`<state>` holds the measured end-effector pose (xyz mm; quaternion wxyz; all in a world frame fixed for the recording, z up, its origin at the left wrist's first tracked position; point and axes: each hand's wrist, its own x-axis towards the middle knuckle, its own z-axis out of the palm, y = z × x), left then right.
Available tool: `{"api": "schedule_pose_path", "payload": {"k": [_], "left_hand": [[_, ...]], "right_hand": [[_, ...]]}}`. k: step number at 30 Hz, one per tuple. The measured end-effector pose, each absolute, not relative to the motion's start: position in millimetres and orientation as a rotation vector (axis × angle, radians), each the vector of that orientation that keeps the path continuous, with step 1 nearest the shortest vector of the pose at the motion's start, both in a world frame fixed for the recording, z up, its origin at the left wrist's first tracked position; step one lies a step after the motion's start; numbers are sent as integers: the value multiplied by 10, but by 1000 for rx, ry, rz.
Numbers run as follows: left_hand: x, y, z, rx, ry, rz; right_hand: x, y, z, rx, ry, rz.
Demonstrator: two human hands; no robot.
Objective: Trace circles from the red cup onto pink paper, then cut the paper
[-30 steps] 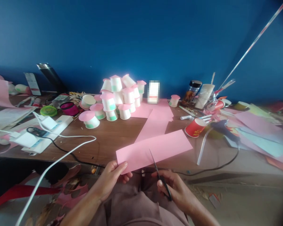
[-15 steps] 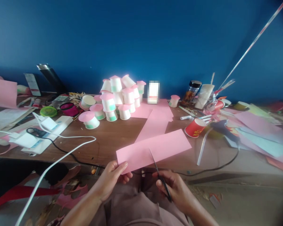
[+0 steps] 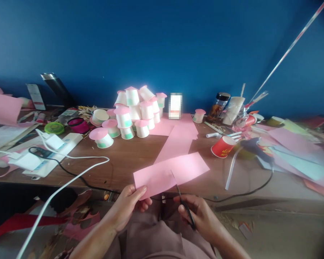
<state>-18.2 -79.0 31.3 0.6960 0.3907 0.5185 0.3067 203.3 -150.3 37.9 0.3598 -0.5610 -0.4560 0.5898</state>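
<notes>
A strip of pink paper (image 3: 153,178) is pinched at its left end by my left hand (image 3: 133,201), thumb on top. My right hand (image 3: 196,212) is wrapped round the black handles of a pair of scissors (image 3: 184,203). Their blades cross the near edge of the strip around its middle, and the paper bends at that line. Beyond it, more pink paper strips (image 3: 175,142) lie on the wooden table (image 3: 129,156). A pile of white paper cups with pink paper tops (image 3: 132,111) stands to the left of those strips.
A red paper cup (image 3: 223,146) stands to the right, beside a glue gun (image 3: 255,147) with a black cord. At the left are a white power strip (image 3: 70,145) and a white cable (image 3: 78,172). A lidded jar (image 3: 218,104) stands by the blue wall.
The pink strip's right part has bent and its far end has dropped inward to the left at the scissor blades. Both hands have stayed almost where they were.
</notes>
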Motion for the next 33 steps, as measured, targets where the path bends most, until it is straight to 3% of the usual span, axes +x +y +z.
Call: {"api": "schedule_pose_path", "payload": {"k": [33], "left_hand": [[-204,-796,313,780,1183,627]], "right_hand": [[1994,-1372,410,-1471,-1148,1518]]}}
